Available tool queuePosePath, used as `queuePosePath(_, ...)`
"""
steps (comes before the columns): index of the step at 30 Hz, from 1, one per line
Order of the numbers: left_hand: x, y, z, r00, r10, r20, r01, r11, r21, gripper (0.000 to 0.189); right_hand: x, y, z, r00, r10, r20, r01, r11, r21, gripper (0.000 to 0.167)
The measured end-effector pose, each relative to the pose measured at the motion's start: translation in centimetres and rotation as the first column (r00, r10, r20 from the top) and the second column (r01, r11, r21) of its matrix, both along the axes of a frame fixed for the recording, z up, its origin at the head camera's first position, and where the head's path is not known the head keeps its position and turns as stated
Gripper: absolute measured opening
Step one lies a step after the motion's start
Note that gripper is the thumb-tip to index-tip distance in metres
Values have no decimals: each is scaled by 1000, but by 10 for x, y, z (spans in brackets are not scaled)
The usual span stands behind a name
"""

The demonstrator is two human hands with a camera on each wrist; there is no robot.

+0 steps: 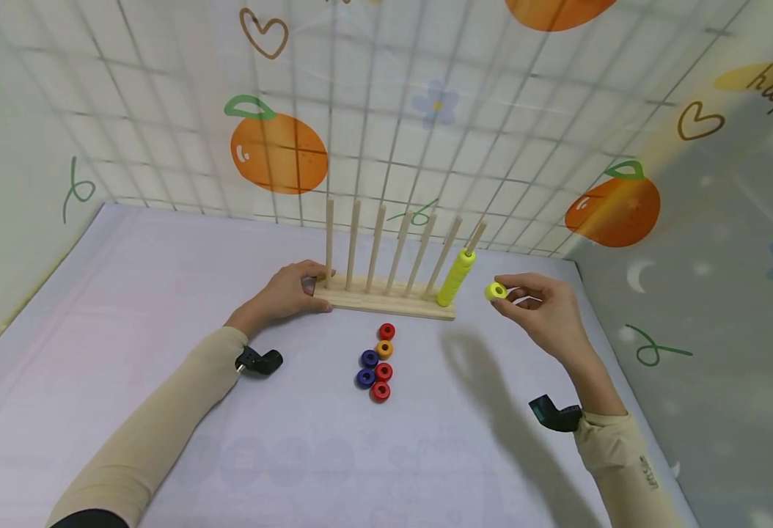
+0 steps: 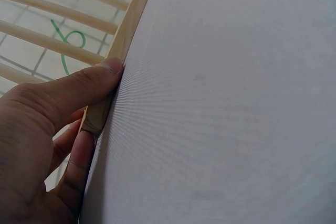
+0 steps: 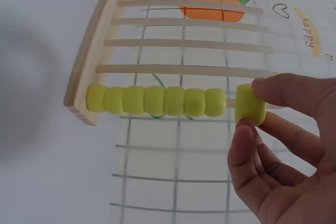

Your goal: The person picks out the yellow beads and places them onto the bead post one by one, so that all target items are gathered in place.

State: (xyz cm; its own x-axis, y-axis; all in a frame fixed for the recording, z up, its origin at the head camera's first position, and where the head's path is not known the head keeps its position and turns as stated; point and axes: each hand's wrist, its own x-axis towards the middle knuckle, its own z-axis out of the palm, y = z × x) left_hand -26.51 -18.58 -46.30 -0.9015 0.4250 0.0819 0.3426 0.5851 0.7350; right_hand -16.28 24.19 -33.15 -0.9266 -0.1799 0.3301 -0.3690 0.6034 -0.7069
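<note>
A wooden peg rack has several upright rods on a long base. Its rightmost rod carries a stack of yellow beads, the bare tip rising above them. My left hand grips the base's left end, thumb along the front edge and fingers behind and under the end. Between thumb and fingertips, my right hand pinches one yellow bead. In the head view this bead is held right of the stack, its hole showing; in the right wrist view it overlaps the rod above the top bead.
Loose beads lie on the white tabletop in front of the rack: red, dark blue and orange. A patterned curtain over a wire grid rises behind the rack. Another patterned wall stands at the right.
</note>
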Motion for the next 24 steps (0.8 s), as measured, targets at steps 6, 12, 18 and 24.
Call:
queuePosePath(6,-1,-1,-2,1000,-3,-10,3,1000,-3,71,-4,-4,10,999,28,-38,-28,1000,1,32)
queuePosePath(12,-2,-1,-2,1000,-3,-3,3,1000,13,72,-10,-8,22,997,39,-68,-38,999,13,31)
queuePosePath(18,-1,-1,-2,1000,4,13,-4,1000,11,74,-15,-13,34,995,15,-99,-16,1000,-4,30)
queuePosePath(24,0,-1,-2,1000,4,15,-5,1000,15,74,-19,-15,42,991,21,-130,-26,999,-34,31)
